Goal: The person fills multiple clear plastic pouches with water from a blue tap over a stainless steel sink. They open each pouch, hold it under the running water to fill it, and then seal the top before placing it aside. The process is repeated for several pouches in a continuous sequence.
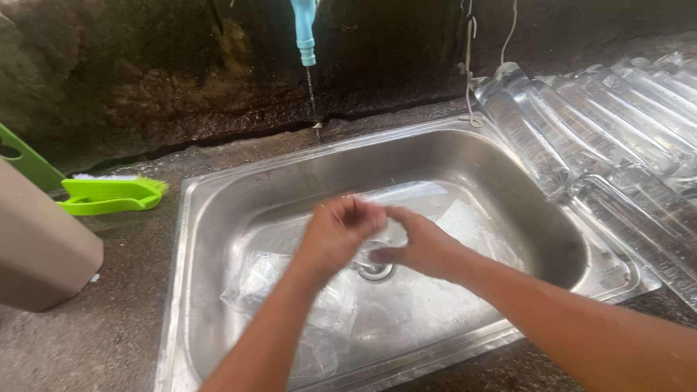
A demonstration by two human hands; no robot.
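Observation:
Both my hands meet over the middle of a stainless steel sink [218, 196]. My left hand [340, 231] is curled, its fingers closed around a small clear object that I cannot make out. My right hand [421, 243] touches it from the right, fingers pinched toward the same spot, just above the drain [375, 271]. Clear plastic bags [265, 279] lie wet on the sink floor under my arms. A thin stream of water [312, 94] falls from a light blue tap [305, 29] at the back.
A pack of clear plastic bottles [602, 138] lies on the counter at the right. A green scrub brush [109, 194] and a beige container [40, 247] sit at the left. A dark stained wall runs behind.

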